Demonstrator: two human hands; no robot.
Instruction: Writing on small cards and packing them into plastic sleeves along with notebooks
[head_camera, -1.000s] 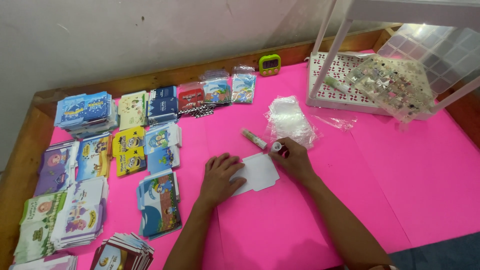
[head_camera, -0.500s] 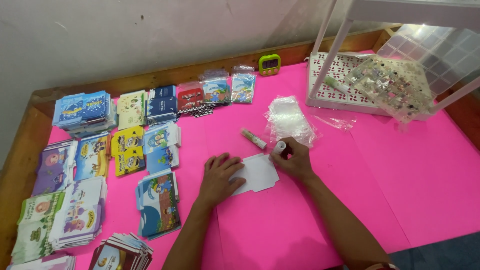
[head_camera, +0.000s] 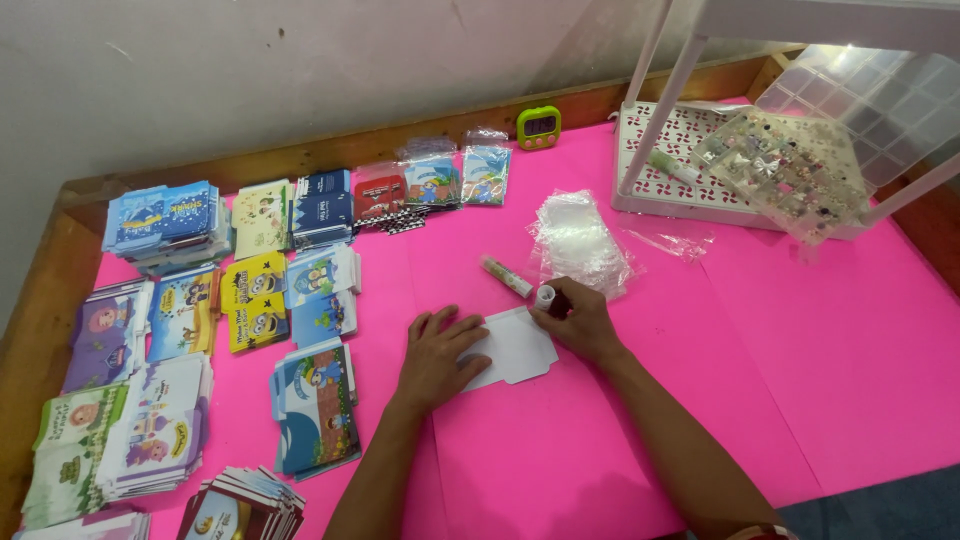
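A flat white card cutout (head_camera: 515, 348) lies face down on the pink table (head_camera: 760, 370). My left hand (head_camera: 437, 352) presses flat on its left side, fingers spread. My right hand (head_camera: 578, 320) grips a glue stick (head_camera: 546, 296) with its white tip at the card's upper right edge. A second glue stick (head_camera: 506, 275) lies on the table just above the card.
Stacks of printed cartoon cards (head_camera: 310, 405) cover the left of the table. A pile of clear plastic bags (head_camera: 578, 240) sits right of the loose glue stick. A green timer (head_camera: 539, 126) stands at the back. A white rack (head_camera: 700, 165) and clear bead box (head_camera: 790, 170) are at the right.
My right hand has brought the glue stick down from above the card to its upper right edge. My left hand has stayed flat on the card.
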